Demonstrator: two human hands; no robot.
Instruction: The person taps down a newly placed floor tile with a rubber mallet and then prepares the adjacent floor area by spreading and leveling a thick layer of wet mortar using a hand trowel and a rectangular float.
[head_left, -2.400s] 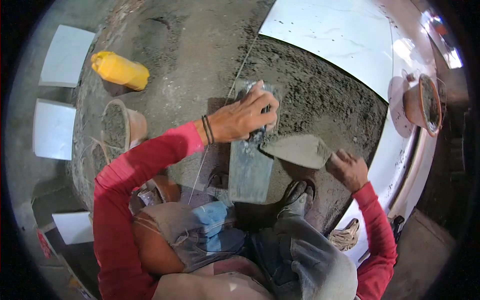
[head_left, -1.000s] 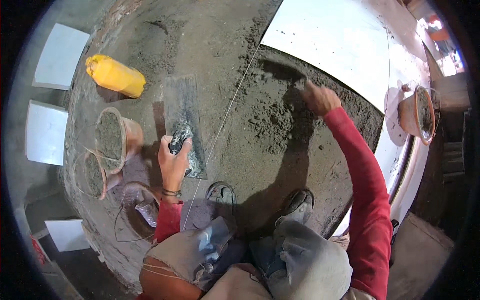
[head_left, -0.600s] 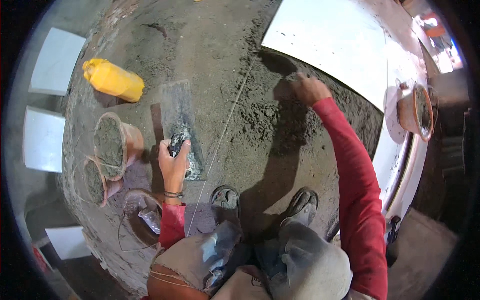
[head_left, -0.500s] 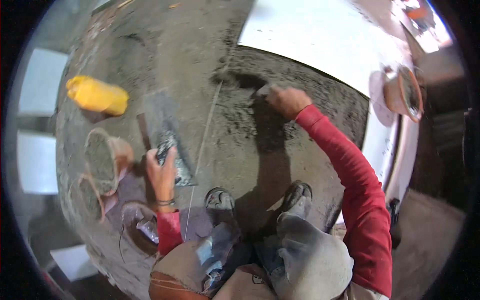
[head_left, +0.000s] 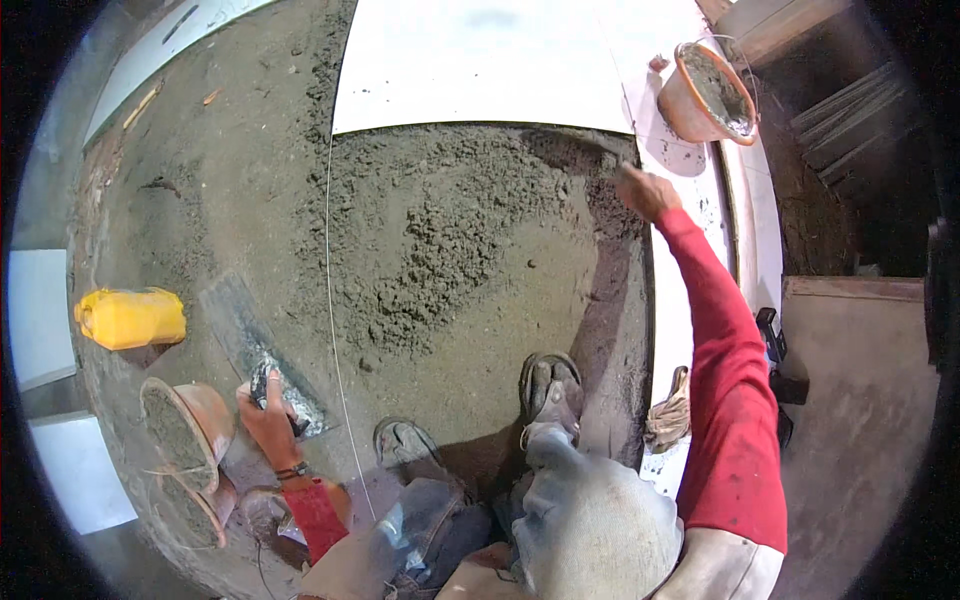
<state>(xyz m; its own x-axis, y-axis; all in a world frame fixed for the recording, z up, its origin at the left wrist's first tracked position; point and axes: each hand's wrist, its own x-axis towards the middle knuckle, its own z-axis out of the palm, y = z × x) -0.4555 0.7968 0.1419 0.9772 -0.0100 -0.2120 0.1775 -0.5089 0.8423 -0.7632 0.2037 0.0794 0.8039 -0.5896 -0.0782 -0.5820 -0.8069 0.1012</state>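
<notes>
My left hand (head_left: 268,418) is wrapped round the handle of a flat steel float (head_left: 247,325), its long rectangular blade low over the floor and caked with mortar near the handle. My right hand (head_left: 648,192), arm stretched forward, is closed on what seems to be a trowel (head_left: 622,165); its blade is blurred and mostly hidden. It is at the far right corner of a bed of crumbly grey mortar (head_left: 450,230), beside the white tiles. A taut string (head_left: 329,250) runs along the left side of the mortar.
Large white tiles (head_left: 480,70) border the mortar. An orange bucket of mortar (head_left: 705,95) stands at far right. On the left are a yellow jerrycan (head_left: 132,318) and several buckets, including a mortar-filled one (head_left: 205,425). Brown gloves or a rag (head_left: 668,415) lie by my right forearm.
The view has turned and shifted rightward. My right hand has swept right across the mortar toward its far right corner. My left hand keeps its hold on the float.
</notes>
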